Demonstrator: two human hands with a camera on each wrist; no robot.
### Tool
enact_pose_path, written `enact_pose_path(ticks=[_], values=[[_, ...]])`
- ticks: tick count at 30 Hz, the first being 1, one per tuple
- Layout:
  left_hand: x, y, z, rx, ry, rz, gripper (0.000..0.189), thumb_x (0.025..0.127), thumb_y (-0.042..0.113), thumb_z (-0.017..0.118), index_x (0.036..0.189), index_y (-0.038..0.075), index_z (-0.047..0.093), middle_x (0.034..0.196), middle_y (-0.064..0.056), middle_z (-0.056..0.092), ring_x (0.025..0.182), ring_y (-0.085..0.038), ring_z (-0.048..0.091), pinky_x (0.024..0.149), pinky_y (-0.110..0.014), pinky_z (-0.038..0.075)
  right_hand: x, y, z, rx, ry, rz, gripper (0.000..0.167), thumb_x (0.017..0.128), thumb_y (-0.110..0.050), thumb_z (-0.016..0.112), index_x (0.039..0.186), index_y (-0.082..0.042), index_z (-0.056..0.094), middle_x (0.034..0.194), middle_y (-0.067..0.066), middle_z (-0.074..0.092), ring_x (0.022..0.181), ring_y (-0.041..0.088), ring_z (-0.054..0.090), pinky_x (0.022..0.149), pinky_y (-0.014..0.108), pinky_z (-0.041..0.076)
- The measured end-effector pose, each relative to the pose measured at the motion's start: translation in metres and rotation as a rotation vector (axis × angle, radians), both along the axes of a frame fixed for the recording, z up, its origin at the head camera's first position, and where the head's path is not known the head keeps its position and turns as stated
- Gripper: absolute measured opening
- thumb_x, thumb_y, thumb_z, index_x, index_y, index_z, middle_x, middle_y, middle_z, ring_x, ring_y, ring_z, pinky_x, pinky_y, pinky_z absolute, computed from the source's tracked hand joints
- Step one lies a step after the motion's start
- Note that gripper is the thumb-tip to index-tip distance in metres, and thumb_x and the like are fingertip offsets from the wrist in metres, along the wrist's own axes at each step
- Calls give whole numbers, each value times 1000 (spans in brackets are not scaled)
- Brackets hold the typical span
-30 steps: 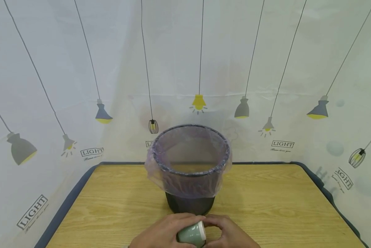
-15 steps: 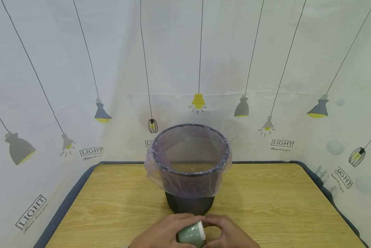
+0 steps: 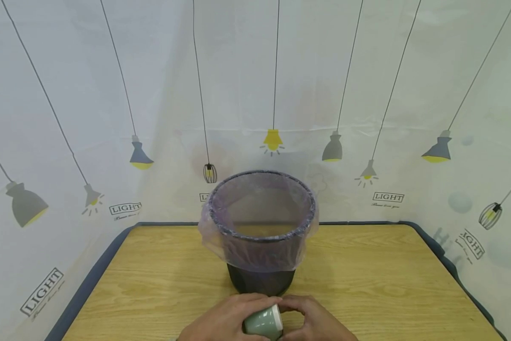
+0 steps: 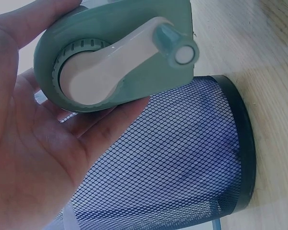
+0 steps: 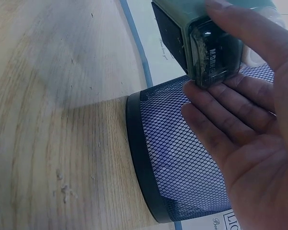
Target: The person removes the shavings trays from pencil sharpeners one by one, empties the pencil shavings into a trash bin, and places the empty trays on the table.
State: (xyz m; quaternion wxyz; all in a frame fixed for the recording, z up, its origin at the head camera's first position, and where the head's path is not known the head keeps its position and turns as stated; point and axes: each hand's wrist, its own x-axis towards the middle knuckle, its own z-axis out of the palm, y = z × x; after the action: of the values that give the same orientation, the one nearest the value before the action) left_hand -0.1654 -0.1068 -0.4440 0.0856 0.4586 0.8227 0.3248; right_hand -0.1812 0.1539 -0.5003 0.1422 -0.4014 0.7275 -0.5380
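Observation:
Low in the head view, both hands hold a green crank-handled pencil sharpener [image 3: 261,324] just in front of a mesh waste bin [image 3: 261,279]. My left hand [image 3: 223,318] grips its body, thumb on one side and fingers on the other. Its pale crank handle [image 4: 120,60] faces the left wrist camera. The thumb and fingertips of my right hand [image 3: 317,322] pinch the opposite end. There the right wrist view shows a dark, see-through shavings drawer [image 5: 218,57] with some shavings inside. It looks seated in the body.
A thin purple bag lines the bin, folded over its rim [image 3: 261,238]. The bin stands on a wooden table [image 3: 379,279] with a dark edge. A white backdrop [image 3: 238,71] printed with lamps encloses the back and sides.

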Motion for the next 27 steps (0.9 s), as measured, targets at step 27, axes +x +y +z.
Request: enact_pose_path(ticks=[27], values=[[2, 0, 0, 7, -20, -9, 62, 98, 44, 60, 152, 23, 40, 142, 2, 55, 116, -3, 55, 88, -21, 50, 3, 2, 2, -20, -69, 31, 59, 88, -17, 76, 142, -15, 53, 136, 4, 60, 123, 17, 58, 102, 39, 50]])
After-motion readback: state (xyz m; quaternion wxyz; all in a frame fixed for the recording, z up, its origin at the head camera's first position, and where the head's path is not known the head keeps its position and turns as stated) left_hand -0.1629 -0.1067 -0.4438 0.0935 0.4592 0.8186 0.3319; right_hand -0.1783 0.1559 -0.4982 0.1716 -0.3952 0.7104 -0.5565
